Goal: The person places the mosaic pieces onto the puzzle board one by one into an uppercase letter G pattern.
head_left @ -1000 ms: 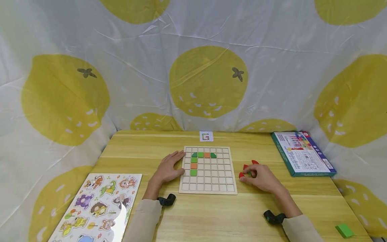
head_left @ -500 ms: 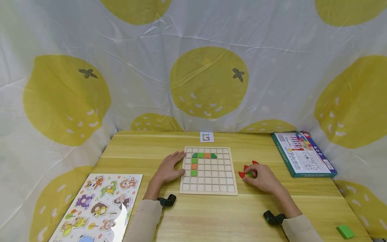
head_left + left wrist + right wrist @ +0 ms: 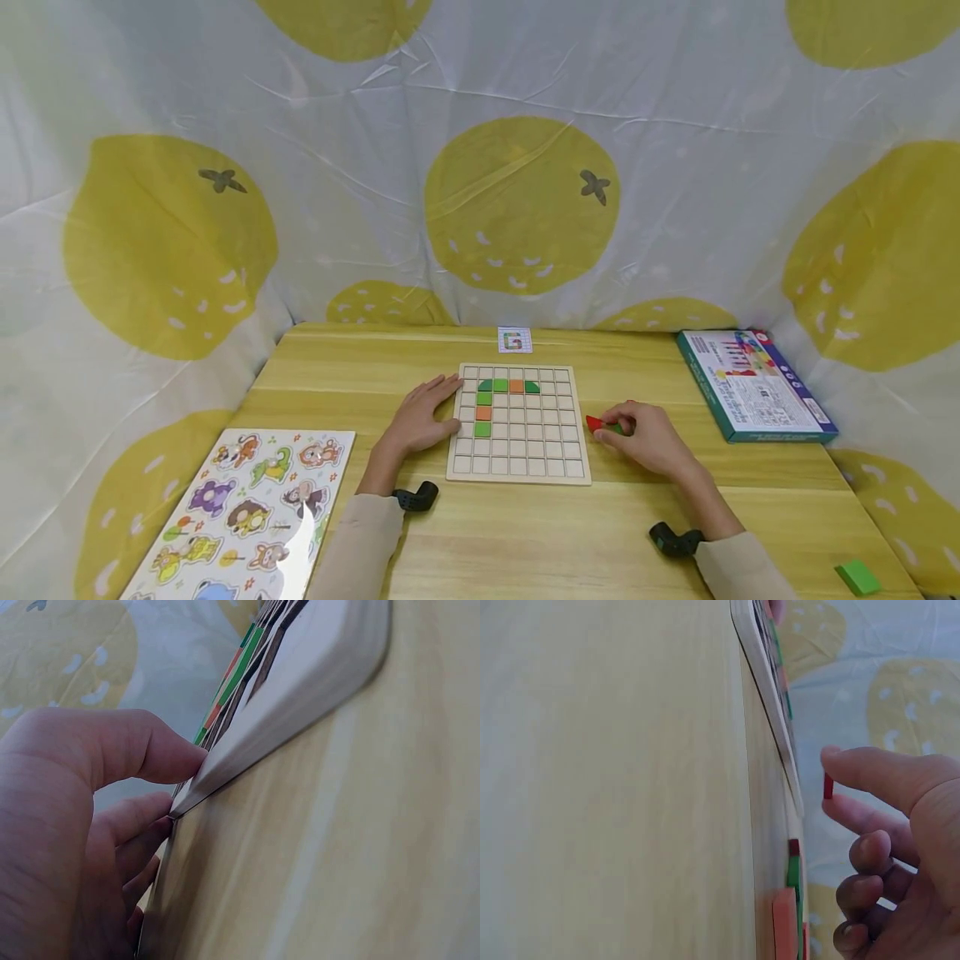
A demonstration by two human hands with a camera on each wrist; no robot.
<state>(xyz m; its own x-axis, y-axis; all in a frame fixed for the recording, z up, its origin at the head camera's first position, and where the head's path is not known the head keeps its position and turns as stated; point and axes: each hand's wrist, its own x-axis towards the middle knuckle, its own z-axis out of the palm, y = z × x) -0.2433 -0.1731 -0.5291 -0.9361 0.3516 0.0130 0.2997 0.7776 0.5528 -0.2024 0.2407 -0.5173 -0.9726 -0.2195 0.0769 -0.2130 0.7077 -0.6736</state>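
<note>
Bright, even, soft light; faint shadows; head view bends at edges; wrist views blur up close

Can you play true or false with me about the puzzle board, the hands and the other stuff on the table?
1. The right hand pinches a red piece. True.
2. The left hand is lifted high above the grid board. False: it rests against the board's left edge.
3. Green and orange pieces sit on the board. True.
4. The animal puzzle lies at the table's right side. False: it lies at the near left.
5. The game box lies at the right. True.
</note>
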